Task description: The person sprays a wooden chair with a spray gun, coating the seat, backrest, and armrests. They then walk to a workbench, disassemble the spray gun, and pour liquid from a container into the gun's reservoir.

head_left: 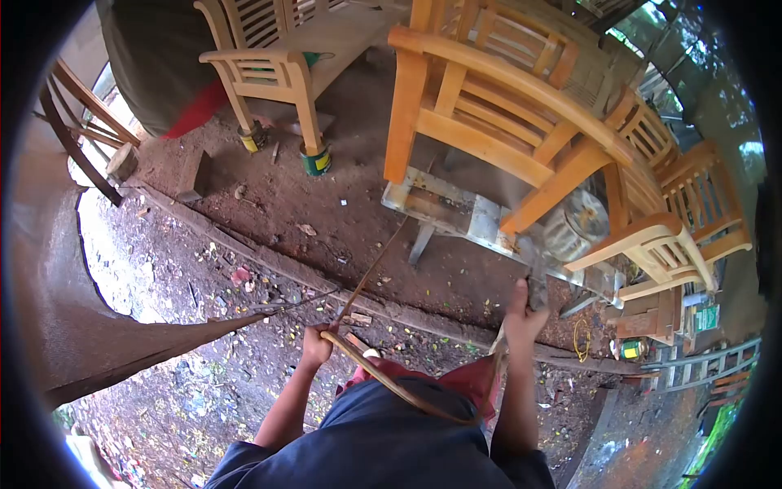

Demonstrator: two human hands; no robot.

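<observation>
My left hand [316, 346] is closed around a tan hose [383, 379], which loops across my waist and rises towards my right forearm. A thinner brown stretch of line runs from that hand up to the bench. My right hand [523, 319] grips a blurred grey tool [536, 273] that looks like a spray gun, upright in front of the orange-brown wooden chair [489, 151]. A faint pale haze shows between the tool and the chair. The chair rests on a paint-spattered bench [456, 208], with a metal can [580, 220] at its right.
A pale wooden bench seat [342, 50] stands on tins [316, 160] at the upper left. A low kerb [244, 253] crosses the dirt ground. Brown sheeting [106, 342] hangs left. More chairs [700, 204], a ladder [705, 367] and a yellow coil [582, 341] are right.
</observation>
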